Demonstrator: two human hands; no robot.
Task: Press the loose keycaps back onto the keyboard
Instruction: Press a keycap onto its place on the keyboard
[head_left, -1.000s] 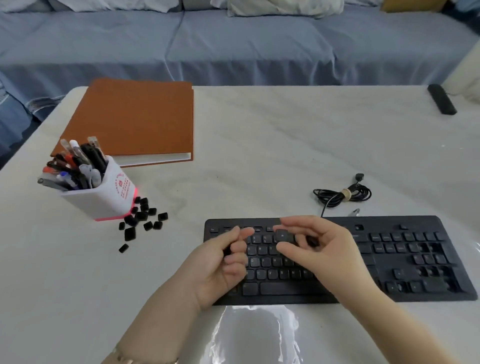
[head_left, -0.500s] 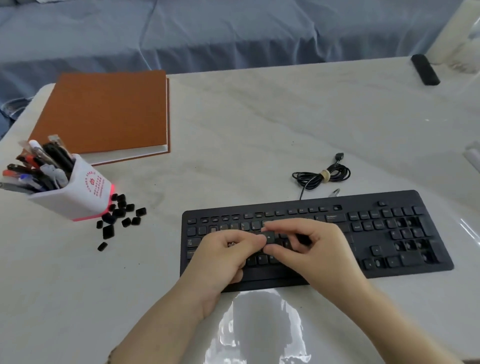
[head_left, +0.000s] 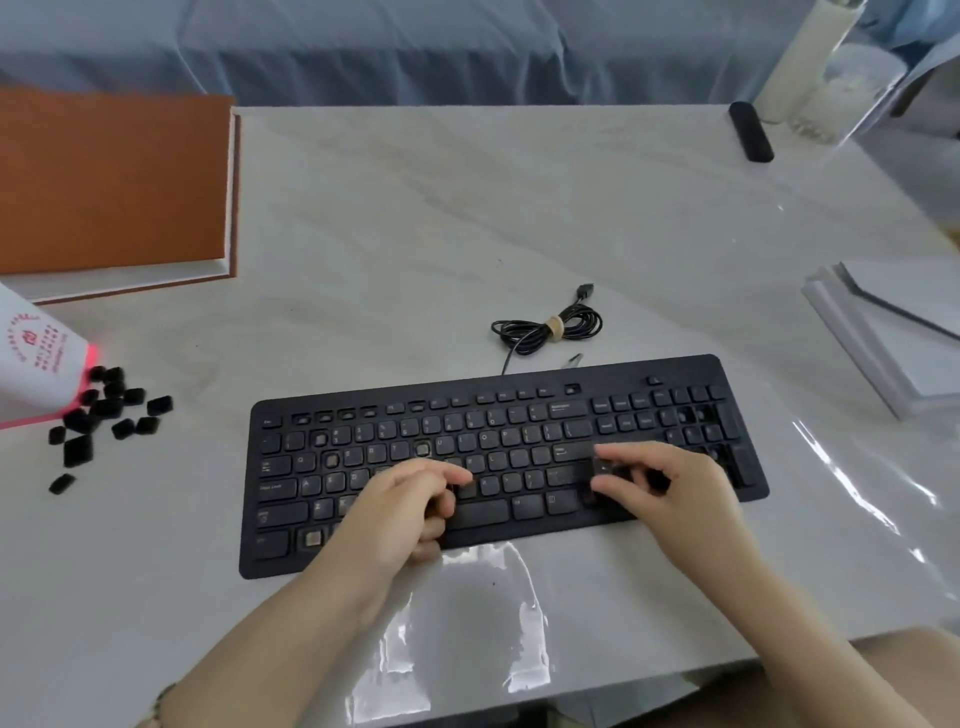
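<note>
The black keyboard (head_left: 498, 457) lies across the near middle of the table, with several bare key sockets showing, one of them (head_left: 423, 448) in the upper letter rows. A pile of loose black keycaps (head_left: 104, 415) sits to its left. My left hand (head_left: 400, 509) hovers over the lower middle rows, fingers curled, index tip and thumb down on a key near the space bar. My right hand (head_left: 670, 488) is over the keyboard's right part, forefinger and thumb pinching a small dark keycap (head_left: 603, 467).
A white pen holder (head_left: 31, 364) stands by the keycap pile, a brown binder (head_left: 104, 182) behind it. The coiled cable (head_left: 550, 327) lies behind the keyboard. There is a black remote (head_left: 750, 132) far right, white papers (head_left: 883, 332) at right, and the table edge close in front.
My right hand has slid from the keyboard's middle to its right part. The left hand stays on the middle rows. The view has tilted down and to the right.
</note>
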